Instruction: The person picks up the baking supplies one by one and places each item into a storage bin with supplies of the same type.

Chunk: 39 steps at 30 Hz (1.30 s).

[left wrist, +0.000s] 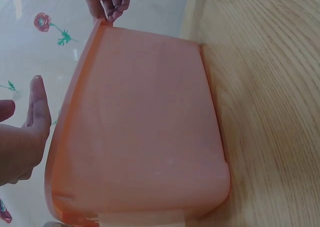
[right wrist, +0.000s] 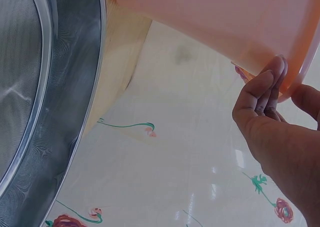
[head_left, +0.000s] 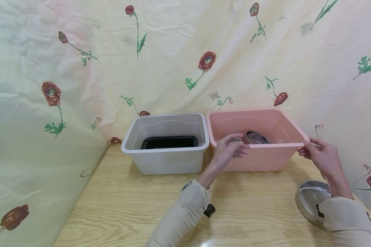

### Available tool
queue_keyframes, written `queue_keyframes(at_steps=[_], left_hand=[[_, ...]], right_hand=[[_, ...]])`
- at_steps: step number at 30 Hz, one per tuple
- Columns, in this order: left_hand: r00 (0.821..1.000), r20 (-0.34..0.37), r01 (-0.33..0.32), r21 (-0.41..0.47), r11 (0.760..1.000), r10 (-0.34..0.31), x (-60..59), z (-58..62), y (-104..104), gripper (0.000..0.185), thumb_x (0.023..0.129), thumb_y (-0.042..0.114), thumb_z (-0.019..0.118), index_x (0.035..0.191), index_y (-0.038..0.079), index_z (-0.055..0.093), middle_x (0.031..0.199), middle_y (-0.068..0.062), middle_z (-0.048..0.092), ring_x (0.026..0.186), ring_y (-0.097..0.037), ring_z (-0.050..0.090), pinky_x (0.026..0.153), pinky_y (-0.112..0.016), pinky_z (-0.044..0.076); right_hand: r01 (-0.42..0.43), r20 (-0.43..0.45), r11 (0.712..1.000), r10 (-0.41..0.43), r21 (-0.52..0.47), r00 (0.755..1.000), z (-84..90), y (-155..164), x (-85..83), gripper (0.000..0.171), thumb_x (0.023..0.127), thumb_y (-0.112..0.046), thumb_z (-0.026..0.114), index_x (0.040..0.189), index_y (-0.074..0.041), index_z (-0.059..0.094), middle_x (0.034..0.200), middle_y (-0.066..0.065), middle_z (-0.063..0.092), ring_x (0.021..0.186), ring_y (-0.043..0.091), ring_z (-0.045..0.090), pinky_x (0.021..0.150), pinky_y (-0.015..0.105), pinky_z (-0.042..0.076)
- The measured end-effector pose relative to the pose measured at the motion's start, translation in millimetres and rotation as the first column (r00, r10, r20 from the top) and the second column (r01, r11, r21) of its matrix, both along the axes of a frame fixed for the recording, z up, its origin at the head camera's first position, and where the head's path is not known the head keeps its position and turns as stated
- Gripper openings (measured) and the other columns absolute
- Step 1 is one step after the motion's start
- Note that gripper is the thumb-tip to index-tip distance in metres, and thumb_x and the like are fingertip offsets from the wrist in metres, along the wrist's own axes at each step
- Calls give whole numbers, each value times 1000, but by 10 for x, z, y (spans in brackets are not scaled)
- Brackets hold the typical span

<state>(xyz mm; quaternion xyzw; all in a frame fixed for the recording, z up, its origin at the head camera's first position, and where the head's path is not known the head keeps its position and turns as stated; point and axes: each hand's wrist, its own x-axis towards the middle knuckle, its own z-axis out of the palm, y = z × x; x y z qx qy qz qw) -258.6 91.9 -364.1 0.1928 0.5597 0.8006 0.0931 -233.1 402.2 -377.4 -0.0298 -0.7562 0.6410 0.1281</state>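
Two bins (head_left: 167, 161) (head_left: 266, 159) side by side on the table (head_left: 126, 206), tray (head_left: 170, 142) in the left one, bowl (head_left: 257, 138) in the right, lid (head_left: 312, 200) before it.

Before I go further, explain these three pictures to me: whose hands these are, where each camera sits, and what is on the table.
No machine here: a person works with two bare hands. The wide picture comes from a camera on their head; the other two come from cameras on each wrist. On the wooden table stand a grey tub with a black tray inside, and a pink tub holding a metal dish. A round metal pan lies near the right sleeve. The right hand pinches the pink tub's right rim; its fingers show that close up. The left hand hovers at the near rim, holding nothing.
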Motion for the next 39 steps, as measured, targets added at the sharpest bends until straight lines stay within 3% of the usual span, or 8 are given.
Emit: queue_keyframes(at_steps=[10, 14, 16, 21, 23, 27, 33, 39], left_hand=[[998, -18, 57, -41, 997, -58, 148, -80, 117, 24, 94, 6, 56, 118, 5, 62, 90, -19, 70, 88, -45, 64, 72, -38, 58], [996, -8, 94, -56, 994, -94, 212, -123, 156, 25, 94, 8, 57, 118, 5, 61, 89, -17, 70, 81, -34, 68, 70, -33, 58], [993, -4, 117, -53, 992, -117, 242, -145, 170, 26, 95, 8, 57, 120, 2, 60, 89, -18, 70, 79, -32, 68, 72, -37, 58], [987, -9, 159, -15, 987, -159, 303, -207, 216, 31, 94, 5, 55, 123, -5, 55, 94, -28, 67, 90, -51, 61, 79, -51, 54], [986, -11, 167, -7, 986, -167, 316, -241, 240, 32, 94, 5, 55, 124, -7, 54, 95, -31, 65, 93, -55, 57, 77, -47, 56], [985, 9, 169, -1, 986, -169, 342, -313, 290, 27, 94, 3, 55, 120, -4, 57, 97, -32, 64, 91, -53, 59, 69, -34, 58], [983, 47, 176, -9, 984, -175, 380, -413, 346, 22, 93, 3, 56, 115, 4, 62, 96, -30, 65, 74, -24, 68, 65, -28, 58], [977, 67, 205, -19, 978, -204, 416, -518, 403, 21, 94, 6, 56, 114, 5, 62, 94, -29, 66, 82, -36, 68, 67, -32, 58]], right_hand=[[5, -9, 1000, -4, 9, 1000, 12, -4, 6, 59, 98, -19, 54, 134, 19, 28, 73, -6, 68, 64, 6, 66, 59, 17, 55], [-13, -29, 999, 13, -34, 1000, 11, -8, 3, 58, 97, -17, 54, 134, 19, 29, 73, -4, 69, 63, 7, 66, 59, 17, 55], [-18, -35, 999, 17, -41, 999, 11, -9, 3, 58, 97, -17, 54, 134, 20, 28, 73, -4, 69, 63, 7, 66, 59, 17, 55], [-19, -40, 999, 17, -34, 999, 12, -7, 2, 61, 97, -16, 54, 136, 22, 25, 73, -4, 69, 63, 7, 66, 59, 17, 55], [-23, -42, 999, 21, -43, 999, 10, -6, 0, 61, 97, -16, 54, 136, 21, 25, 73, -4, 69, 64, 7, 66, 59, 17, 55], [-30, -44, 998, 27, -60, 999, 1, -3, -3, 60, 97, -15, 54, 136, 20, 26, 73, -3, 69, 64, 8, 66, 59, 17, 55], [-38, -51, 995, 33, -90, 998, -13, -1, 5, 54, 97, -13, 54, 133, 18, 30, 73, -2, 69, 64, 9, 67, 59, 18, 55], [-23, -35, 998, 21, -63, 999, -4, 0, 20, 57, 97, -16, 54, 135, 19, 28, 73, -4, 69, 64, 8, 67, 60, 18, 55]])
